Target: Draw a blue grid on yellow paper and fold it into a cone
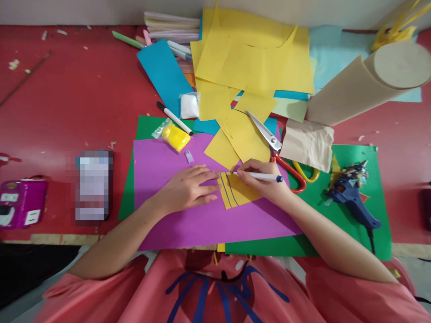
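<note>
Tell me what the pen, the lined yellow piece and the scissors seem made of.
Pen: probably plastic; its white barrel looks smooth, with a blue end.
Lined yellow piece: likely paper or thin card, matte; it looks thin, with crisp edges.
Scissors: blades look like polished metal, silvery with a sheen; the red and yellow handles are probably glossy plastic.

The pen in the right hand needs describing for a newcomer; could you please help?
On the purple sheet lies yellow paper with dark lines. At its edge, the right hand holds the pen, white with a blue end, unlike the loose black-ended marker.
</note>
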Action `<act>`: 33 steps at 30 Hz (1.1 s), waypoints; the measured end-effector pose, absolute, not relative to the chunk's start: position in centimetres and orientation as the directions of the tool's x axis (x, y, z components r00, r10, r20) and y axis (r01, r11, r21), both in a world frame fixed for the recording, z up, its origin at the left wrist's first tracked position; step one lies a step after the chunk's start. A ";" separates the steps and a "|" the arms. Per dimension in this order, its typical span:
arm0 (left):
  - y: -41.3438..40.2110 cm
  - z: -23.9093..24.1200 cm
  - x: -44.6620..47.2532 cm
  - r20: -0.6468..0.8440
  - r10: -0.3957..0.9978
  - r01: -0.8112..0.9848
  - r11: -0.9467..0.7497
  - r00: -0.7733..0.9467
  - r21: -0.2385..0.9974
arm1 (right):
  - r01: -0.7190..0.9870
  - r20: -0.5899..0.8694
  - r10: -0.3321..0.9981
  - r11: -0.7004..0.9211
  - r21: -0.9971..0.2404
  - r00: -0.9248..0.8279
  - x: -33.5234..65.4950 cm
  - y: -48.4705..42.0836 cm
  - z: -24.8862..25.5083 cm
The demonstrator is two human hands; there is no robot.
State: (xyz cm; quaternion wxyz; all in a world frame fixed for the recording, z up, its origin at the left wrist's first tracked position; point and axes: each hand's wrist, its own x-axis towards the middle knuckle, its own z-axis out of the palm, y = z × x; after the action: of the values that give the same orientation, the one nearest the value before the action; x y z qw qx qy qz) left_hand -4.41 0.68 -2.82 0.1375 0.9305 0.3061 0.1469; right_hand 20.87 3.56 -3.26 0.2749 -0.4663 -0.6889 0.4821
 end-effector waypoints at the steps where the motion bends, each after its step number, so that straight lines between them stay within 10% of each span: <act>1: 0.7 -2.8 -4.4 0.193 0.610 0.529 -0.776 0.769 0.344 | 0.378 -0.069 0.907 0.103 -0.920 -0.416 20.9 3.5 -3.3; 33: 0.6 -3.2 -4.6 0.209 0.610 0.526 -0.777 0.764 0.344 | 0.476 -0.241 0.775 0.086 -0.875 -0.584 21.3 3.1 -1.3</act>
State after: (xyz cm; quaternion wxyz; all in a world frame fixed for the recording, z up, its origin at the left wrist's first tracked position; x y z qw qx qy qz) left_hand -4.56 0.65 -3.17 0.1338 0.9296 0.3057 0.1563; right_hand 21.32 3.05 -1.28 0.1440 -0.4329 -0.7227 0.5192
